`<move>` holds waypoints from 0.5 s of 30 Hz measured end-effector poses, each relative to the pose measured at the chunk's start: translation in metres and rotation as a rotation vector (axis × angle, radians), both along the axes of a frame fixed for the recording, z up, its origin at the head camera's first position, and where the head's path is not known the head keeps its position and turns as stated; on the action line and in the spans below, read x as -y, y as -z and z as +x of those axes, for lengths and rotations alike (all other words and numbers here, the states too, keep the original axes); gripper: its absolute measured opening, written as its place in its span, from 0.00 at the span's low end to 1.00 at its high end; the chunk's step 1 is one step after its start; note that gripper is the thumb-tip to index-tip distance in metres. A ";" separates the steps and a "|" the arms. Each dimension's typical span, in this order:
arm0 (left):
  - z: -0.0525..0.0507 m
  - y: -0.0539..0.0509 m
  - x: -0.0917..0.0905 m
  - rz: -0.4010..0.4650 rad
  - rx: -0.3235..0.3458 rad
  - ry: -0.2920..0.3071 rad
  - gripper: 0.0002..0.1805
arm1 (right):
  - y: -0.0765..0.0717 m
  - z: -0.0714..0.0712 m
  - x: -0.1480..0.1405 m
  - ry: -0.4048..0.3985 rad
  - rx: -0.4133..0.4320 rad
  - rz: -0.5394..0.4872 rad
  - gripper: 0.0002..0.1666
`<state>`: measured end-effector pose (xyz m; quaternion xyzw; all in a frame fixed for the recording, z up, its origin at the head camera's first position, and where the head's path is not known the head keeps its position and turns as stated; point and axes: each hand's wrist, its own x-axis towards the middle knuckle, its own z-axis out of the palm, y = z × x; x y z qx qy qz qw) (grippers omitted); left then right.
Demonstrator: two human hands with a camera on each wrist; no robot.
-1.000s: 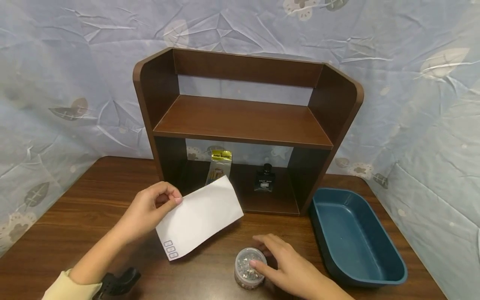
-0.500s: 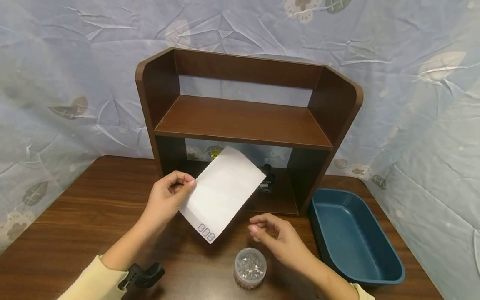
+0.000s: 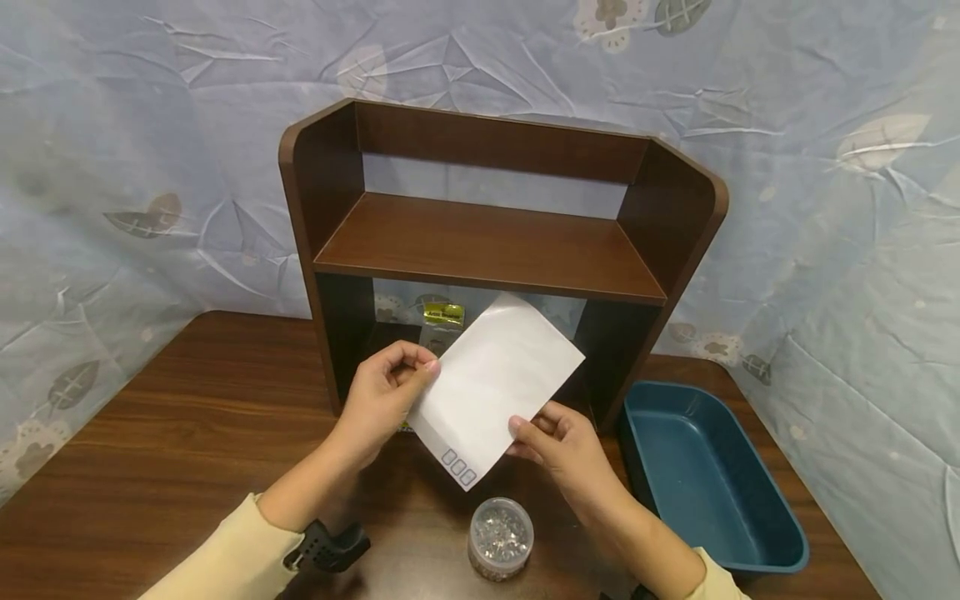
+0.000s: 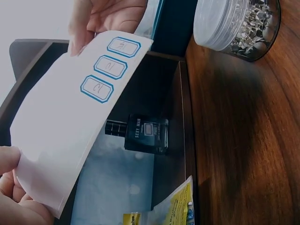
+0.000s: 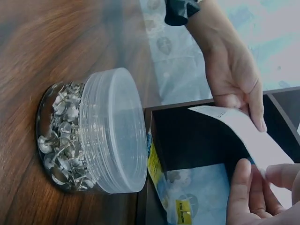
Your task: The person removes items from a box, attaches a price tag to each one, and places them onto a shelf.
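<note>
A white label sheet (image 3: 498, 375) is held up in front of the shelf; three blue-framed labels line one end in the left wrist view. My left hand (image 3: 382, 400) pinches its left edge between thumb and fingers. On the lower right edge, my right hand (image 3: 566, 454) pinches the sheet too, thumb on top. Just below the sheet stands a clear lidded jar (image 3: 500, 540) on the table. Through its side in the right wrist view, silver thumbtacks (image 5: 63, 140) show. Neither hand touches the jar.
Behind the sheet stands a brown two-tier shelf (image 3: 487, 242). Its lower tier holds a dark perfume bottle (image 4: 146, 134) and a yellow-topped packet (image 3: 444, 315), partly covered by the sheet. A blue plastic bin (image 3: 712, 475) sits on the wooden table (image 3: 165, 450) at the right.
My left hand has carried the label sheet right and turned it more upright. My right hand has left the jar, moved up and now grips the sheet's other edge.
</note>
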<state>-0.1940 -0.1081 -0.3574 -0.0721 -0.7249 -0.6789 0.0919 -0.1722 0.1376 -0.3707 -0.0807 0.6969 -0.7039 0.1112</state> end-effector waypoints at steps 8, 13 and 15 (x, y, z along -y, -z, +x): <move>-0.001 0.003 -0.001 0.007 -0.032 0.057 0.10 | -0.001 -0.001 0.000 0.100 0.011 -0.017 0.19; 0.000 0.006 0.003 0.008 0.007 0.094 0.11 | -0.001 -0.002 0.000 0.147 -0.007 -0.044 0.18; 0.000 0.008 0.004 0.010 0.031 0.122 0.12 | -0.002 -0.002 0.000 0.173 -0.006 -0.060 0.17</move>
